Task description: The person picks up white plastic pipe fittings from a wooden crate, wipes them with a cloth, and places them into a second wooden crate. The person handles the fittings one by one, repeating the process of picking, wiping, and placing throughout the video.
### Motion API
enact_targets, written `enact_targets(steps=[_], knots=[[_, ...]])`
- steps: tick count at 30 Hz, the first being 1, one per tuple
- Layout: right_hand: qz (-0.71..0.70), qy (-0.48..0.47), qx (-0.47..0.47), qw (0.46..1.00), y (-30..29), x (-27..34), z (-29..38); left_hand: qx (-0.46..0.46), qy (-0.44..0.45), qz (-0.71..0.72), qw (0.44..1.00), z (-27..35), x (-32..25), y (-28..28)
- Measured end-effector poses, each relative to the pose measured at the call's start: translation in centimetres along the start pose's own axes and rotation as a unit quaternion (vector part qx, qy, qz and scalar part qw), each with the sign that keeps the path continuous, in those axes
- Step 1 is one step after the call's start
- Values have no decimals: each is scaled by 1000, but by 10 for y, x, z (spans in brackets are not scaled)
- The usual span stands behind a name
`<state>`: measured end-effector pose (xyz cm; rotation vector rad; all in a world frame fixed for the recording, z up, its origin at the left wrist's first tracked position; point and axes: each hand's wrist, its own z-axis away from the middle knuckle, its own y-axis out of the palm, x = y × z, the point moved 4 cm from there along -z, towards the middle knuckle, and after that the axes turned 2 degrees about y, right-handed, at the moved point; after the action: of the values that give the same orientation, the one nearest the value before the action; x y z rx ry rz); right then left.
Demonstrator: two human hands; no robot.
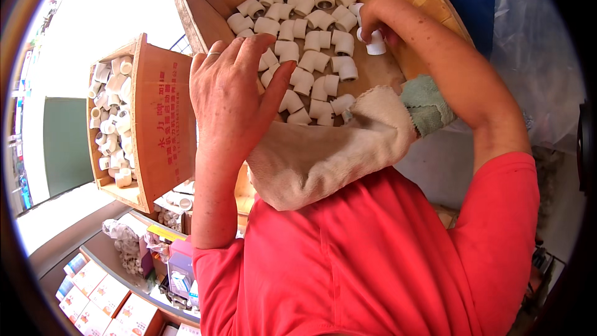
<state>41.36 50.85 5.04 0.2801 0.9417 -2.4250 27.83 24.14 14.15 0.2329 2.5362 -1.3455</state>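
Observation:
Several white plastic pipe elbow fittings lie in rows on the floor of a wooden box in front of me. My right hand reaches in at the box's right side, its fingers on a brighter white elbow fitting; the wrist hides part of the grip. At the box's near left, my left hand is spread palm down, thumb apart, with nothing visible in it. A beige cloth drapes over the near side, between my forearms. Green fabric lies at its right end.
To the left stands a second wooden crate, bearing red writing and filled with white fittings. Lower left, a display case holds bagged parts and stacked small boxes. Clear plastic sheeting hangs at right.

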Motion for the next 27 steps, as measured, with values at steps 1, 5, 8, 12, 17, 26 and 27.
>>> enact_targets(steps=[1, 5, 8, 12, 17, 26, 27], knots=[[-15, 24, -3, 1000, 2, -1, 0, -2, 1, 2, 1000, 0, 0, 0], [-24, 10, 51, 998, 14, -5, -19, -8, 4, 9, 1000, 0, -1, 0], [-23, -27, 76, 996, 16, 0, -19, 18, -3, -3, 1000, 0, -1, -2], [-16, -47, 100, 994, 20, 3, -17, 20, -2, -1, 1000, 1, 1, -2], [-40, -53, 138, 988, 28, 2, -37, 23, -9, 5, 1000, 1, 1, -3], [-55, -14, 96, 994, 17, -3, -39, 18, -6, 0, 1000, 1, 2, -3], [-49, -12, 103, 993, 17, -3, -36, 16, -5, 0, 1000, 1, 2, -3]])
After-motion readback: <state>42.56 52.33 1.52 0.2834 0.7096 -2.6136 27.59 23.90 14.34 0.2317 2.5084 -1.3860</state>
